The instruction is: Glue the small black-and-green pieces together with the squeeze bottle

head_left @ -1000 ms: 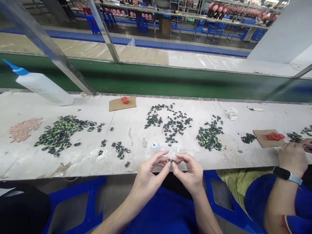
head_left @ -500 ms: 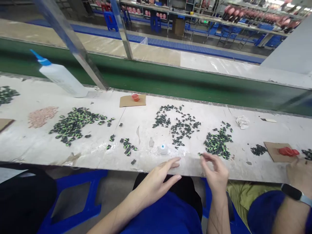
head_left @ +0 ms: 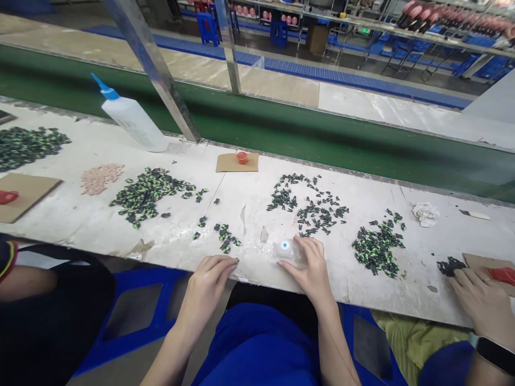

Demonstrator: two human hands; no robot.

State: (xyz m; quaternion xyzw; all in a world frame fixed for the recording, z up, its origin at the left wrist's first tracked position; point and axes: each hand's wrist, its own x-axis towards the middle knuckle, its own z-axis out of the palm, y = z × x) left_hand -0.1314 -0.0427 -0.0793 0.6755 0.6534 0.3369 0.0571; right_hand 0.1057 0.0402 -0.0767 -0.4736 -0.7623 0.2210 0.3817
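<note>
My left hand (head_left: 211,280) is closed in a pinch at the table's near edge, with a small dark piece (head_left: 237,260) just showing at the fingertips. My right hand (head_left: 313,268) curves its thumb and fingers around a small translucent glue bottle (head_left: 285,246) with a blue tip, seen from above. A few black-and-green pieces (head_left: 225,236) lie beyond my left hand. Loose small black parts (head_left: 322,212) spread behind the bottle. To the right is a pile of black-and-green pieces (head_left: 378,249), and a larger one (head_left: 147,195) lies to the left.
A large white bottle (head_left: 134,123) with a blue nozzle stands by the metal post (head_left: 173,102). Cardboard (head_left: 225,163) carries a red cup (head_left: 242,157). Pink bits (head_left: 100,177) lie at left. A co-worker's hand (head_left: 483,300) is at right; another person's arm (head_left: 24,281) is at left.
My right hand has left the right-hand pile and come to the small bottle. My left hand has moved left and closed from open into a pinch. The view has shifted left.
</note>
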